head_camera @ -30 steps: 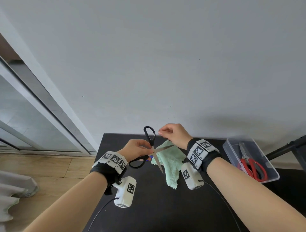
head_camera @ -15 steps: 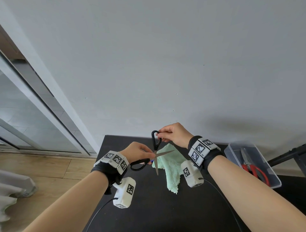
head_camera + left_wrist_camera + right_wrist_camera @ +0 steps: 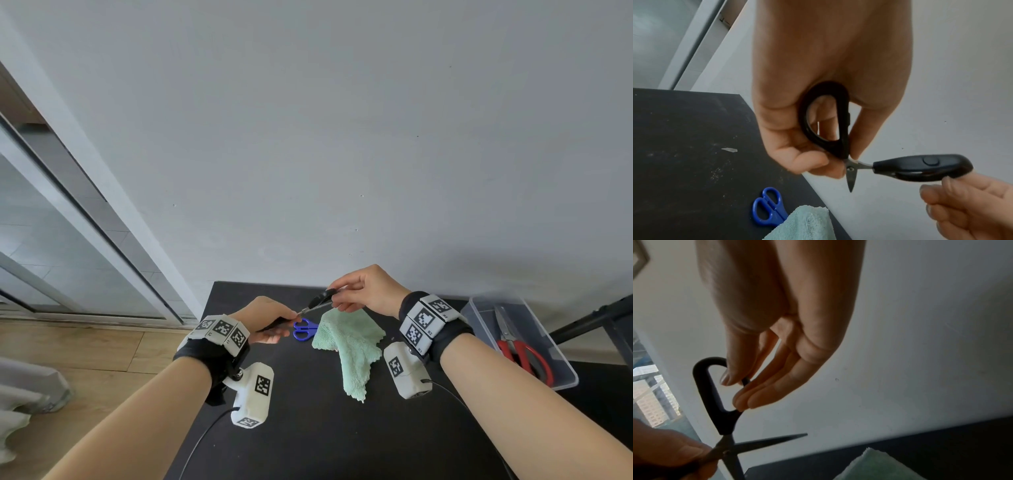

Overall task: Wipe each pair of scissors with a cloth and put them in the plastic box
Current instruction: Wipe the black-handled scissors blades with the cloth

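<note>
Right now both hands hold one pair of black scissors [image 3: 313, 306] in the air above the counter [image 3: 308, 428]. The left hand [image 3: 265, 317] has its fingers [image 3: 809, 160] curled round one black handle loop, thumb and fingertips pinching just beside the pivot screw, as the left wrist view shows. The right hand [image 3: 368, 291] pinches the other handle loop between the thumb and the tips of nearly straight fingers [image 3: 756, 395], seen in the right wrist view. The two handles are pulled wide apart, so the blades stand open and crossed at the pivot, one tip pointing down toward the counter. A green cloth [image 3: 349, 342] lies rumpled on the counter just under and in front of the right hand, touched by neither hand; the scissors hang above its far edge. Blue scissors [image 3: 305, 329] lie flat on the counter, their blade end tucked under the cloth's left edge, directly below the held pair. A clear plastic box [image 3: 561, 373] sits at the counter's right side, well apart from the hands, with red scissors [image 3: 520, 349] lying inside it. Tagged wrist bands and white camera units hang from both wrists, their cables trailing toward the near edge. Nothing lies between the hands and the box.
</note>
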Action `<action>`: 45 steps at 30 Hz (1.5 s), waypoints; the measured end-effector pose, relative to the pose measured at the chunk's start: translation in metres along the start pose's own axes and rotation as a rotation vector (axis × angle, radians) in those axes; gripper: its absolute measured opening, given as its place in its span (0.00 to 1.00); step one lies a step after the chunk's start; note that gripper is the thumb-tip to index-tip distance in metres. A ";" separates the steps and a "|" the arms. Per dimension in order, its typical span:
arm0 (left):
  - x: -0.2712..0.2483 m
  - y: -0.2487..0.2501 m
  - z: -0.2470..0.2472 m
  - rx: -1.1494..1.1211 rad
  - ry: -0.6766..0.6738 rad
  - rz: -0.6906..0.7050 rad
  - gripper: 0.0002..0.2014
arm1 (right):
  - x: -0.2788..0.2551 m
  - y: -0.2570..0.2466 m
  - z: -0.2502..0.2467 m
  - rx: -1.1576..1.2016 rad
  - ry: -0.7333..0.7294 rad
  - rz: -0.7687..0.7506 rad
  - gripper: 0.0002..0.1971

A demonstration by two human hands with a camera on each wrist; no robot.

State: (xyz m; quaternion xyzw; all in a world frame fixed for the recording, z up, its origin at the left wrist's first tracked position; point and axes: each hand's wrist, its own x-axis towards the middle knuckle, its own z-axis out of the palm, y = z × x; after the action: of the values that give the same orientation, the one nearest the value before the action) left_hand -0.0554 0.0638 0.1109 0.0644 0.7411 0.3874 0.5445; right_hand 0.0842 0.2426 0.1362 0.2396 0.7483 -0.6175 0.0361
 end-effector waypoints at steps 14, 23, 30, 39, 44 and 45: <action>0.000 -0.011 0.007 -0.141 0.016 0.201 0.08 | -0.014 0.030 0.019 0.011 0.009 0.188 0.04; -0.005 -0.009 0.009 -0.383 -0.052 0.120 0.12 | -0.019 0.034 0.032 0.034 -0.046 0.145 0.09; -0.006 -0.016 0.004 -0.601 -0.113 0.135 0.07 | -0.020 0.036 0.036 0.114 0.013 0.121 0.10; 0.000 -0.022 0.015 -0.721 -0.025 0.189 0.20 | -0.017 0.034 0.036 0.156 0.065 0.071 0.06; 0.004 -0.023 0.028 -0.826 -0.009 0.207 0.13 | -0.015 0.036 0.038 0.161 0.084 0.067 0.06; 0.004 -0.023 0.031 -0.848 -0.012 0.208 0.09 | -0.016 0.036 0.038 0.163 0.087 0.070 0.07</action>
State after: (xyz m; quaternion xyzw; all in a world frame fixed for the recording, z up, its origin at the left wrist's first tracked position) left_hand -0.0232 0.0653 0.0902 -0.0881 0.5029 0.7099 0.4852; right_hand 0.1035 0.2059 0.0999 0.2942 0.6878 -0.6636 0.0055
